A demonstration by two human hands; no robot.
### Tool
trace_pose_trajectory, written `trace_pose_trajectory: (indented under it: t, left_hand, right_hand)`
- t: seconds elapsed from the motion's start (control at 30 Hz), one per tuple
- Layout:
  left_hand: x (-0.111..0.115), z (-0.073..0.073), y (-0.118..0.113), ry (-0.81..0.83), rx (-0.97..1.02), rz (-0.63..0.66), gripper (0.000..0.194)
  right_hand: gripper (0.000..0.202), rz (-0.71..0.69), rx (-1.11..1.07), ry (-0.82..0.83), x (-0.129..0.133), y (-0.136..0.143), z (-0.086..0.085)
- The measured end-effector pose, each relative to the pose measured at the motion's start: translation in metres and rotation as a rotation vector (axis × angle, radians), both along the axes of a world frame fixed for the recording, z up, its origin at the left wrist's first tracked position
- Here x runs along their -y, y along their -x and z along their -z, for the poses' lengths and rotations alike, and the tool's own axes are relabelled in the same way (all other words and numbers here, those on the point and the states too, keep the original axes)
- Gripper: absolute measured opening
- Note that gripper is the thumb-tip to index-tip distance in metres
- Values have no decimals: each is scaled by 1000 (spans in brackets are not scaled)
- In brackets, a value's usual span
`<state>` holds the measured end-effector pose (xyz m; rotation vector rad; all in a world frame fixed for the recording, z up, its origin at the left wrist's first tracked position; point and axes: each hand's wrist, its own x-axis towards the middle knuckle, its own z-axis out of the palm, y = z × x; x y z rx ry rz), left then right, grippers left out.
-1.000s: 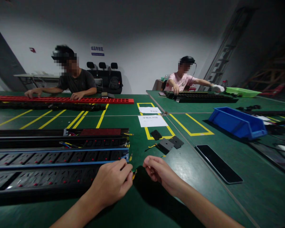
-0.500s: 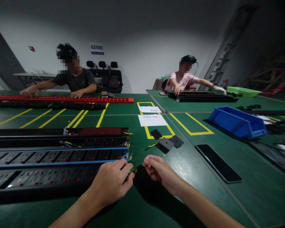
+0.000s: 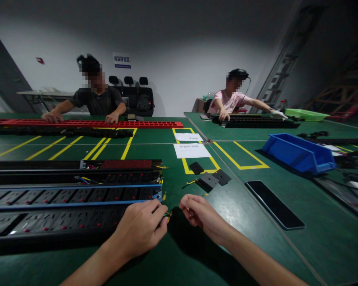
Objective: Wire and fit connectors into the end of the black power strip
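My left hand (image 3: 143, 226) is closed at the right end of the nearest black power strip (image 3: 62, 222). Between its thumb and fingers sits a short green-and-yellow wire (image 3: 169, 215), whose tip pokes out to the right. A hand's width away, my right hand (image 3: 198, 216) is closed with curled fingers, thumb against forefinger; whatever it may hold is hidden. Just behind it a yellow wire end (image 3: 205, 194) shows on the table. Beyond the near strip lies a blue-edged power strip (image 3: 74, 196), parallel to it.
Further back are more black strips (image 3: 128, 177). Black plates (image 3: 208, 181), white paper sheets (image 3: 187, 151), a phone (image 3: 274, 203) and a blue bin (image 3: 298, 155) lie across the green table (image 3: 232, 246). Two co-workers across the table handle a red lattice strip (image 3: 143, 124) and a black strip (image 3: 256, 120).
The co-worker at left has shifted the red lattice strip to the right, hands moving along with it. The other co-worker's gloved hand moved slightly right. My own hands have barely moved.
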<state>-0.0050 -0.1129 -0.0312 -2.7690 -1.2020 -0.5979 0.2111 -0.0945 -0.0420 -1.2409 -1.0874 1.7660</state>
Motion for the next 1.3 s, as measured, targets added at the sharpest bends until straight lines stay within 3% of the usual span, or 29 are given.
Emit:
trace_pose_trajectory:
  t: [1.3]
  left_hand:
    - [-1, 3, 1, 1, 2, 3, 20]
  right_hand:
    - [22, -13, -4, -16, -1, -1, 2]
